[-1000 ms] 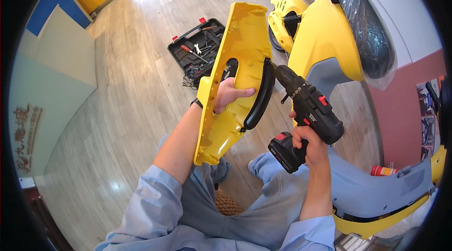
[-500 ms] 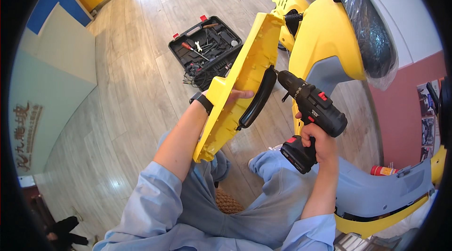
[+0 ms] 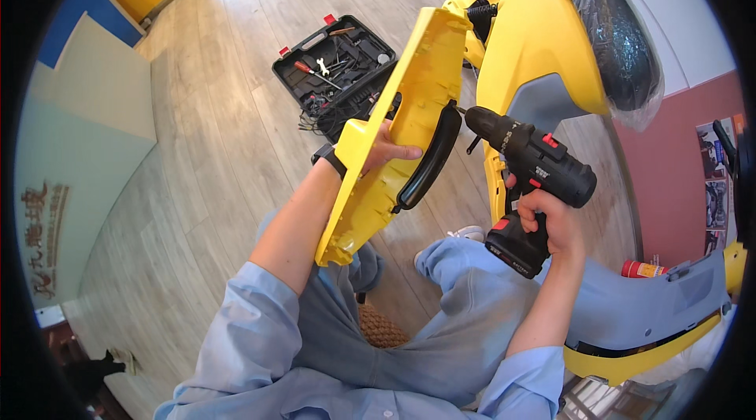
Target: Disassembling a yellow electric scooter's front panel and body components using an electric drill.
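Note:
Tilted in front of me is a long yellow plastic panel [image 3: 428, 81], its ribbed inner side facing right. My left hand [image 3: 386, 150] grips it at mid-length, the thumb lying on the inner side and the other fingers hidden. A curved black handle [image 3: 429, 158] runs along the panel's right side. My right hand [image 3: 547, 219] is wrapped round the grip of a black cordless drill [image 3: 535, 158] with red buttons. The drill points left, its thin bit at the upper end of the black handle; whether it touches a screw is too small to tell.
An open black tool case [image 3: 335, 65] with a screwdriver, a wrench and cables lies on the floor beyond the panel. A yellow and grey scooter body [image 3: 535, 50] with a plastic-wrapped seat [image 3: 614, 34] stands at the right. A grey-yellow part [image 3: 646, 314] lies near my right forearm.
The drill and my right hand have shifted slightly right, with the bit now more visible at the handle's end. The left hand still holds the panel; the whole view has moved a little.

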The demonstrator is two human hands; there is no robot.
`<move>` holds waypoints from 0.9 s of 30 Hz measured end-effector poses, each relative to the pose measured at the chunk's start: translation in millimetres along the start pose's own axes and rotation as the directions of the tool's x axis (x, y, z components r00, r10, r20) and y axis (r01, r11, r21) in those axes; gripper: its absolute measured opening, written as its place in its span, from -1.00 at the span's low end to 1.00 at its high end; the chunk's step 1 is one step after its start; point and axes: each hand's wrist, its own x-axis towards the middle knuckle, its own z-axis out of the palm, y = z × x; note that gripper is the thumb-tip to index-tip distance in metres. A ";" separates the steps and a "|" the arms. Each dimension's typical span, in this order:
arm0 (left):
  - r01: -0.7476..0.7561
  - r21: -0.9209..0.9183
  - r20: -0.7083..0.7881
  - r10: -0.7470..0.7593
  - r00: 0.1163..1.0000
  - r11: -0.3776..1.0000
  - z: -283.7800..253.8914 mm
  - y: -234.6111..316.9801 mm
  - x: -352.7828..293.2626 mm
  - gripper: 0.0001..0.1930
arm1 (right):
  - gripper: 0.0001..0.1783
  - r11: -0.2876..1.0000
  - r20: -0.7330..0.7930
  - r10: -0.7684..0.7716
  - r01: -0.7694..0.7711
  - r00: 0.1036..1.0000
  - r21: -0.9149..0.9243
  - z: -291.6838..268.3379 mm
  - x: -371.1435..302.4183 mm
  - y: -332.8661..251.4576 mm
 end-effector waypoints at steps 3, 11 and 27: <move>0.039 0.113 -0.073 -0.031 0.997 0.993 -3.9 -7.7 0.3 -0.48 | -0.68 0.985 -0.035 -0.087 0.081 0.996 -0.153 2.9 -3.2 1.5; 0.034 0.157 -0.085 -0.020 0.996 0.987 -6.2 -13.9 0.5 -0.53 | -0.70 0.971 -0.036 -0.122 0.111 0.992 -0.210 4.4 0.6 5.6; 0.061 0.066 -0.071 -0.056 0.996 0.996 1.3 -8.2 1.6 -0.42 | -0.67 0.998 -0.046 0.005 -0.008 0.999 -0.055 -0.8 2.1 7.3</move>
